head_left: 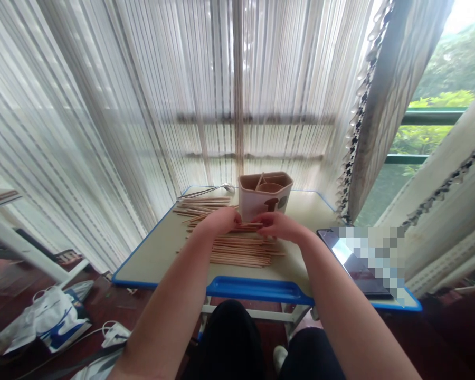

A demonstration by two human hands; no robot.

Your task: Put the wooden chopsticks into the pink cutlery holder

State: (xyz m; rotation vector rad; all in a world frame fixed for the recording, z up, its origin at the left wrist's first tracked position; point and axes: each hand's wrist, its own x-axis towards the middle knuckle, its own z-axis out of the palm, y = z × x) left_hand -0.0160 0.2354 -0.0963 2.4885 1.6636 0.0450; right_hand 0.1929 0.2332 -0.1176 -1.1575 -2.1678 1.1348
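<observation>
A pile of wooden chopsticks [241, 250] lies spread across the middle of a small blue-edged table [150, 258]. My left hand [221, 220] and my right hand [275, 224] reach over the pile, fingers curled, and between them they pinch a few chopsticks just in front of a beige divided holder [265, 196]. The holder stands upright at the back of the table and has a chopstick or two in it. More chopsticks [200, 207] lie loose to the left of the holder.
A metal spoon [214, 189] lies at the back left of the table. A dark tablet [352, 264] rests on the right side. Sheer curtains hang close behind. A white bag [51, 316] and cables lie on the floor at left.
</observation>
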